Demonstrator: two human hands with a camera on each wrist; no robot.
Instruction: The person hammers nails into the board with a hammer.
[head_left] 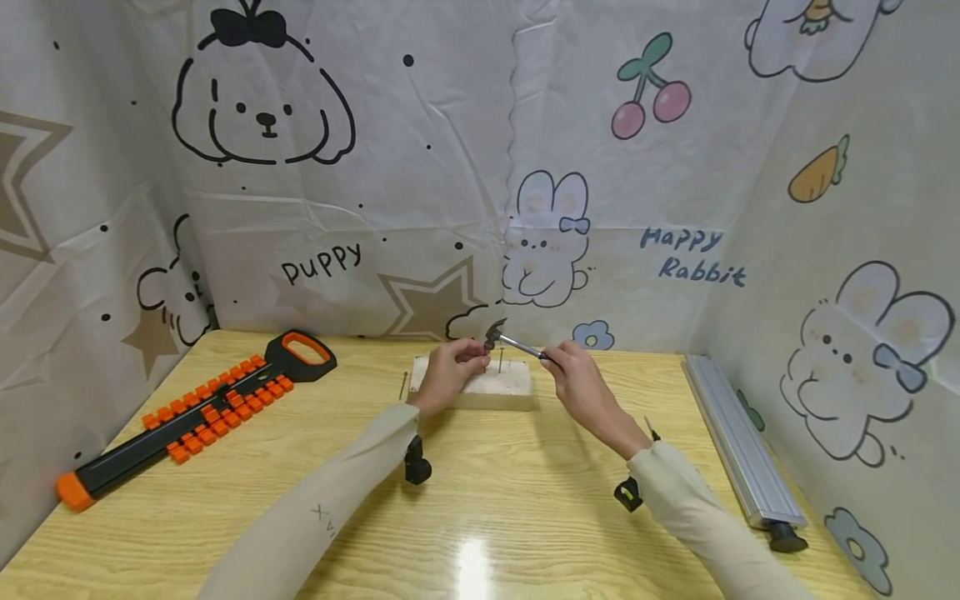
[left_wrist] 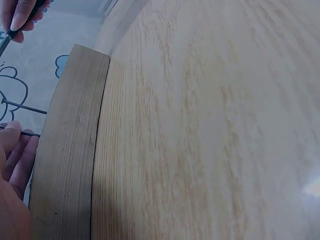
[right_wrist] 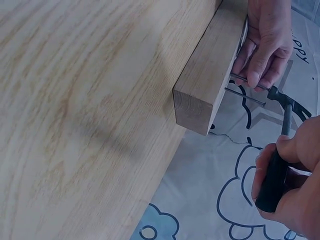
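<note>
My left hand [head_left: 448,375] pinches an upright nail [right_wrist: 241,78] against the top of a pale wooden block [head_left: 495,392], its fingertips close to the wood. Beside it a second nail [head_left: 501,360] stands in the block by itself. The right hand [head_left: 588,396] grips a small claw hammer [head_left: 517,343] by its black handle [right_wrist: 272,182]. In the right wrist view the hammer's head [right_wrist: 273,93] meets the top of the pinched nail; whether it presses on it I cannot tell. The left wrist view shows the block's side and both nails.
Another thin nail [head_left: 402,386] is at the block's left end. A black bar with orange clips and a looped handle [head_left: 202,412] lies on the table's left. Along the right edge lies a grey metal bar [head_left: 742,442] with a black knob. Printed cloth [head_left: 420,183] hangs behind.
</note>
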